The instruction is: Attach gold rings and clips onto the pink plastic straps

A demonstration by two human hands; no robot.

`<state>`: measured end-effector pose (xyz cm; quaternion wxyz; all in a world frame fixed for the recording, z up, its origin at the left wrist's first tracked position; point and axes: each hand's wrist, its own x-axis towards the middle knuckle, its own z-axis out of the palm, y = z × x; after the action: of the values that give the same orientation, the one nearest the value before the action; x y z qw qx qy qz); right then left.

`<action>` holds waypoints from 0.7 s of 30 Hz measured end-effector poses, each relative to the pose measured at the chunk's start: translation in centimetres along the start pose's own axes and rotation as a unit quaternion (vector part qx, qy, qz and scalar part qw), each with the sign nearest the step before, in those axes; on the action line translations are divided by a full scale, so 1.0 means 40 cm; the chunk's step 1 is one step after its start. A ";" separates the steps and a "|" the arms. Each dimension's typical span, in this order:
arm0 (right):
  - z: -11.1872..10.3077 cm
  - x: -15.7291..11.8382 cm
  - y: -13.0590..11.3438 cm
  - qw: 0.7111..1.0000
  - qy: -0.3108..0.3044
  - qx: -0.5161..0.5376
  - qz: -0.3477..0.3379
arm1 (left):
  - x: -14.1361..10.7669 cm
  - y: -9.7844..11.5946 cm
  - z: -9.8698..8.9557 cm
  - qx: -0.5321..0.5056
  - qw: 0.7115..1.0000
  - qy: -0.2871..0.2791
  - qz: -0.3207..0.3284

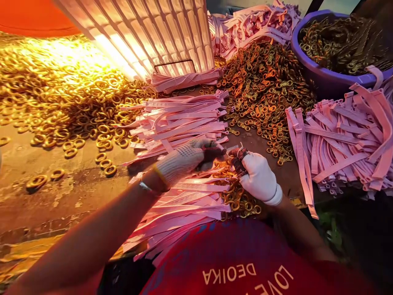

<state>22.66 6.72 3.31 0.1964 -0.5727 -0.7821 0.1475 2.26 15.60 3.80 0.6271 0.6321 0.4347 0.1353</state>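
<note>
My left hand, in a dotted knit glove with dark fingertips, is closed above a layer of pink straps. A short pale pink strap end shows in the narrow gap by its fingertips. Facing it, my right hand, in a white glove with dark, worn fingertips, is closed in a pinch; what it grips is hidden. Below both hands lies a small heap of gold metal clasps. More pink straps spread out nearer my body, their ends pointing right.
Loose gold rings cover the table's left side. A ribbed white crate stands behind the straps. A big clasp pile rises at back right, beside a purple tub of metal pieces. Another strap pile sits at the right edge.
</note>
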 end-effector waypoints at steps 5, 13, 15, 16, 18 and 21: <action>0.000 0.022 -0.074 0.985 -0.069 -0.157 -0.017 | -0.127 0.005 0.039 -0.129 0.989 0.004 -0.073; 0.023 0.012 -0.109 0.975 -0.070 -0.209 -0.041 | -0.146 -0.050 0.068 0.134 0.983 0.094 0.084; 0.014 0.010 -0.109 0.974 -0.081 -0.202 -0.063 | -0.152 -0.051 0.064 0.102 0.992 0.068 0.034; 0.008 0.009 -0.108 0.973 -0.092 -0.198 -0.076 | -0.155 -0.051 0.062 0.082 0.995 0.061 0.006; -0.001 0.009 -0.104 0.969 -0.119 -0.196 -0.094 | -0.163 -0.054 0.060 0.052 0.996 0.061 -0.027; 0.001 0.006 -0.093 0.963 -0.133 -0.204 -0.113 | -0.167 -0.067 0.065 0.050 0.996 0.070 -0.025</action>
<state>19.44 5.83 5.01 -0.0149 -0.4839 -0.8743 0.0360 -0.80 8.59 3.40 0.5659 0.6410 0.4989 0.1414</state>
